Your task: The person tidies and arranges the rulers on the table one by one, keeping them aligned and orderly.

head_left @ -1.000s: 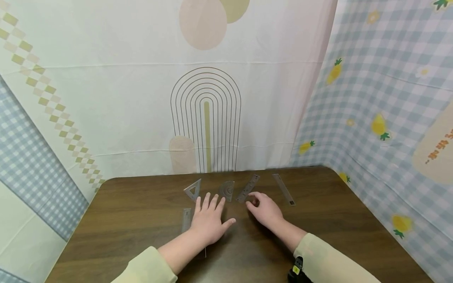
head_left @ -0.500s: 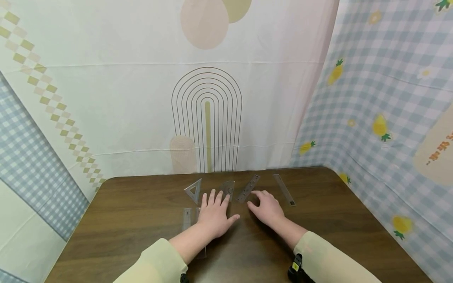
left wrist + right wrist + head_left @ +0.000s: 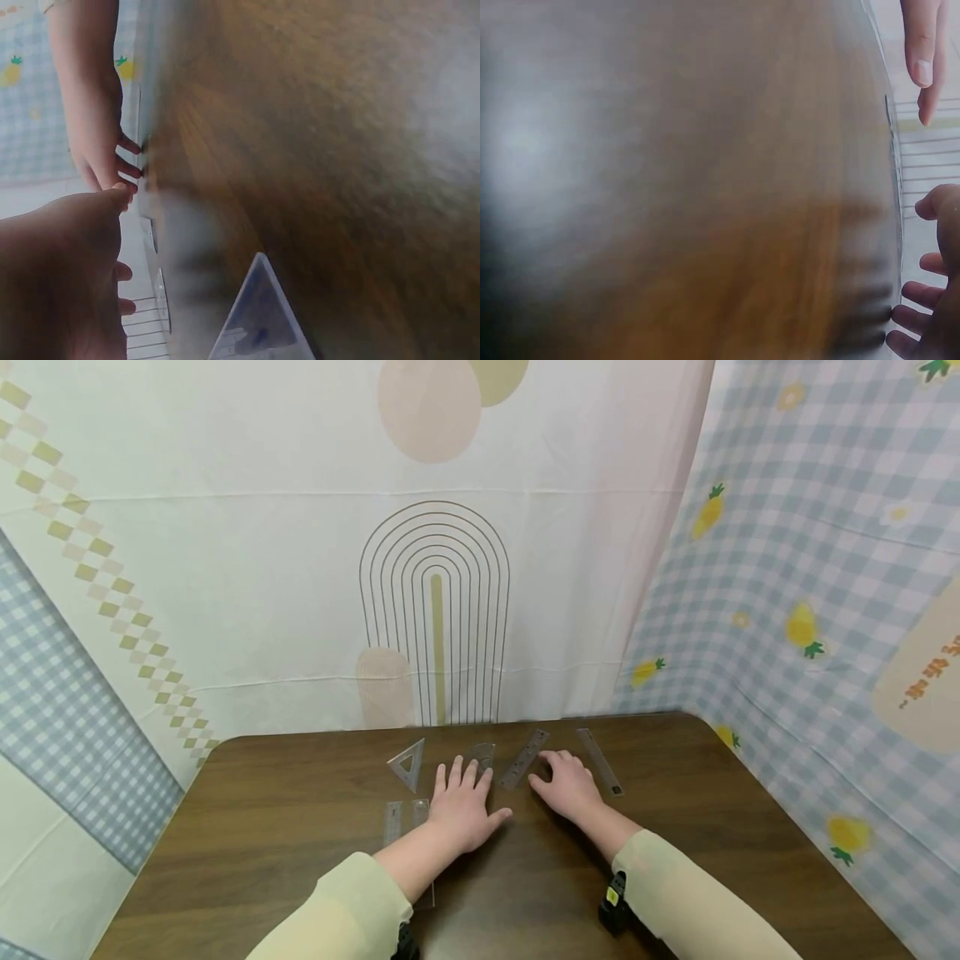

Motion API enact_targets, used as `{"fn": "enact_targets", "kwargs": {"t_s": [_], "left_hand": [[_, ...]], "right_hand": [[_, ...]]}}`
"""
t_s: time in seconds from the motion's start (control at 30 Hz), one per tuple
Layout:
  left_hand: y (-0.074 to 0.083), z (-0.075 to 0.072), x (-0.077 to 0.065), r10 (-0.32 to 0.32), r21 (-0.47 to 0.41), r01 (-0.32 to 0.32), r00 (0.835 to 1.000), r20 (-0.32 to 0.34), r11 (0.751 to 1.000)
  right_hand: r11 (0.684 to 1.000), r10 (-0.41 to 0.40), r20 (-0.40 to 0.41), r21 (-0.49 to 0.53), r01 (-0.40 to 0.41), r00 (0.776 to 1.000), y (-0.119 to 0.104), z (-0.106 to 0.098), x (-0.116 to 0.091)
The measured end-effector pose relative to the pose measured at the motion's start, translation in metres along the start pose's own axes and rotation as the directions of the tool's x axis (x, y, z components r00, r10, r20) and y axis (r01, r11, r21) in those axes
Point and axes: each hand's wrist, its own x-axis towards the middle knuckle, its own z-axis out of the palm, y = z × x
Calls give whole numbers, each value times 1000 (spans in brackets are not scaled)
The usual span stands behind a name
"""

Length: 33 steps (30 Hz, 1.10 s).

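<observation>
My left hand (image 3: 462, 810) is spread flat with straight fingers and holds nothing. Its fingertips overlap the near part of a clear protractor (image 3: 487, 750); whether they touch it, I cannot tell. To the right, my right hand (image 3: 567, 787) has loosely bent fingers with nothing between them. It lies between a clear stencil ruler with holes (image 3: 525, 760) and a slim clear ruler (image 3: 600, 762). A clear set square (image 3: 408, 766) lies left of the left fingers. Both hands also show at the edges of the wrist views.
Two more clear rulers lie left of the left hand: one ruler (image 3: 393, 820) and another ruler (image 3: 421, 811), partly hidden beneath the left forearm. All rest on a dark wooden table (image 3: 255, 827). A patterned cloth backdrop (image 3: 285, 610) stands behind the far edge.
My left hand has slid right across the table, uncovering the second ruler's far end. The right hand has shifted slightly forward and right. The rulers, set square and protractor stay put.
</observation>
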Motion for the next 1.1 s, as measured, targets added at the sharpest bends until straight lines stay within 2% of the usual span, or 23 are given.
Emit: {"fn": "enact_targets", "kwargs": {"t_s": [0.53,0.77,1.1], "left_hand": [[7,3,19,1,112,-7,999,50,994],[11,7,29,7,134,-14,999,50,991],[15,3,38,4,182,-17,997,74,983]], "right_hand": [[995,96,-8,-40,-96,995,3,10,29],[991,118,-5,-68,-118,993,5,9,38],[986,146,-8,-86,-146,989,9,8,45]]}}
